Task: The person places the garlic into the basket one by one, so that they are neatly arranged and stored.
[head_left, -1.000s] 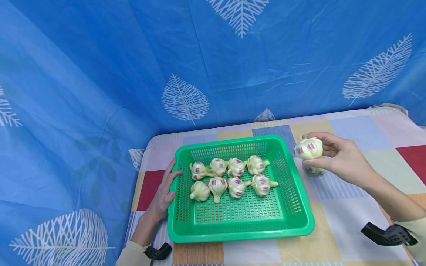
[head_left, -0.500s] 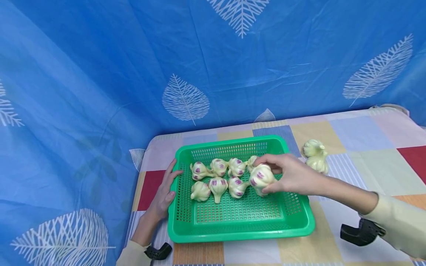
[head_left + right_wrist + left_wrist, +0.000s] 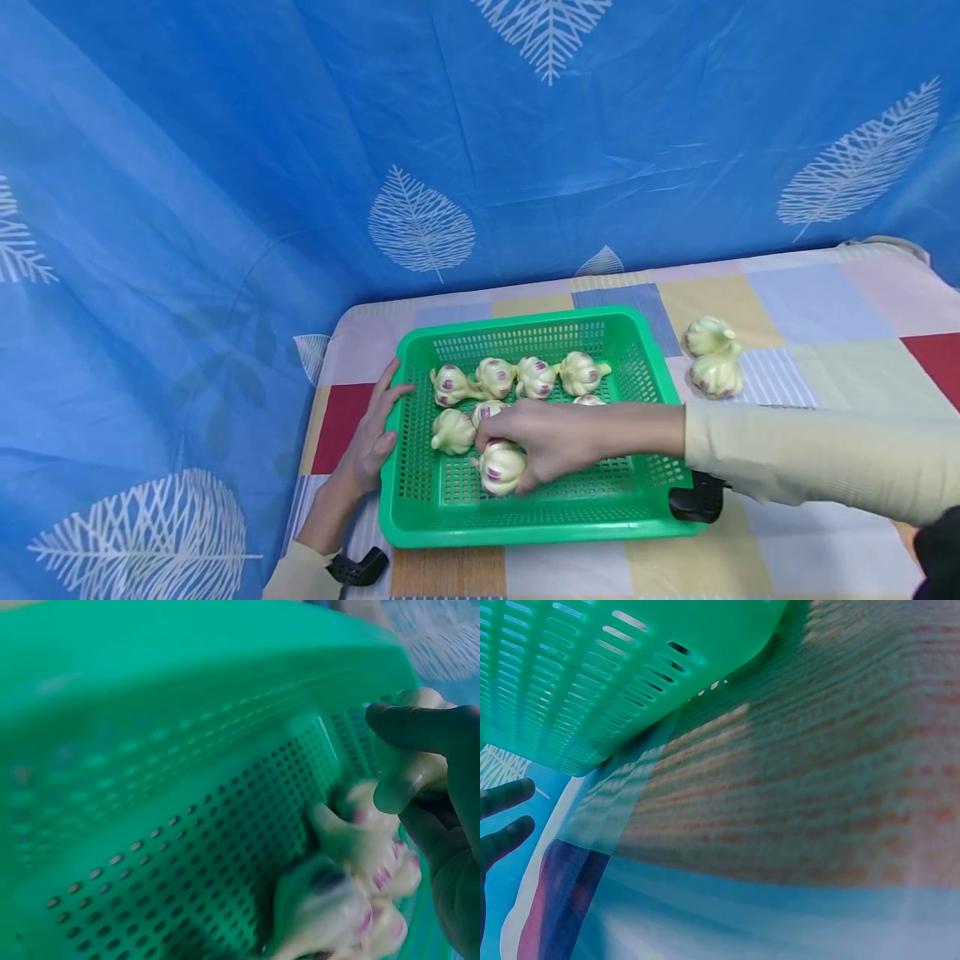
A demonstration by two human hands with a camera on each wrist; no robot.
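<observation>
My right hand [image 3: 558,435] reaches over the green plastic basket [image 3: 540,537] and holds a garlic bulb [image 3: 501,468] between thumb and fingers, near the front of the lower row. The right wrist view shows thumb and fingers around that pale bulb [image 3: 409,761]. Other purple-streaked bulbs lie in the basket, such as the top-left bulb [image 3: 452,385] and the bottom-left bulb [image 3: 453,431]; my hand hides part of the lower row. My left hand [image 3: 367,437] lies along the basket's left side, fingers extended at the rim.
Two more garlic bulbs [image 3: 717,371] lie touching on the checked tablecloth [image 3: 840,367], right of the basket. A blue leaf-print cloth [image 3: 300,167] hangs behind the table and along its left side.
My right hand has carried the garlic bulb leftward from beside the basket, over its right side, and down to the lower row. My left hand stays at the rim.
</observation>
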